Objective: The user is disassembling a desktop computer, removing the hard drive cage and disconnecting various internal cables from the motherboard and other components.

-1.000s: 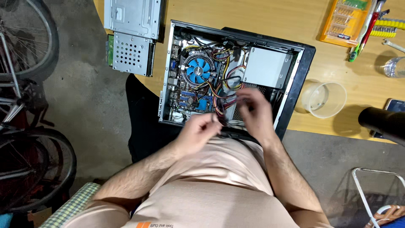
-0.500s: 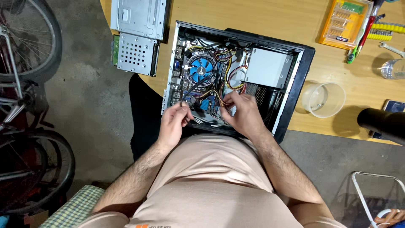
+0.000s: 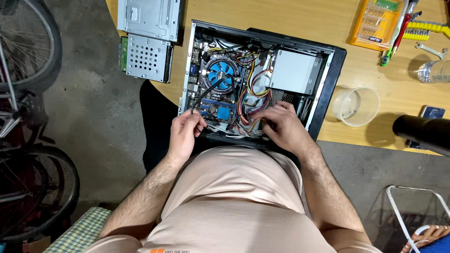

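Nearest to you, your left hand [image 3: 184,132] is at the near left edge of the open computer case [image 3: 328,84], its fingers pinched on a thin black cable [image 3: 208,90] that curves up over the blue fan [image 3: 220,75]. Your right hand [image 3: 281,126] lies inside the case near the middle of its near side, fingers bent down among the bundle of coloured wires [image 3: 248,98]; I cannot tell if this grip is closed on any wire or only touching them.

The case is a black metal box lying flat on the wooden counter [image 3: 300,18], its side panel off. Inside you see the circuit board at the left, with the round fan and a small blue ribbed block [image 3: 226,112], and a plain grey metal box [image 3: 294,72] at the right.

Further away, two grey perforated metal drive cages [image 3: 149,42] lie left of the case. To the right stands a clear plastic cup [image 3: 356,105], and beyond it an orange bit set [image 3: 377,23], a wrench [image 3: 429,49] and a clear bottle [image 3: 433,71].
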